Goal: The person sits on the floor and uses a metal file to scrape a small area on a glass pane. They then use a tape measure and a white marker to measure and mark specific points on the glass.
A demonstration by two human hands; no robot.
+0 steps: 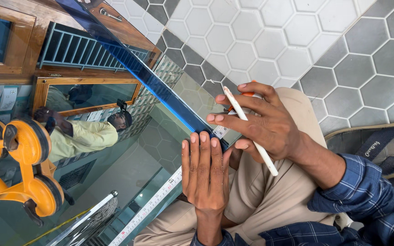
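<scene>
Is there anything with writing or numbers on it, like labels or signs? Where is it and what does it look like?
Measuring tape: long white strip with small dark markings, lying diagonally across the glass sheet, under the left hand.
Sandal: far right on the floor, dark strap with pale lettering.

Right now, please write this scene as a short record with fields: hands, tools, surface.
left hand: flat on the mirror sheet, fingers together
right hand: holds a white marker, near the sheet's blue edge
tape measure: lies along the sheet, passing under the left hand
suction lifter: orange, stuck on the sheet
floor: hexagonal tiles
</scene>
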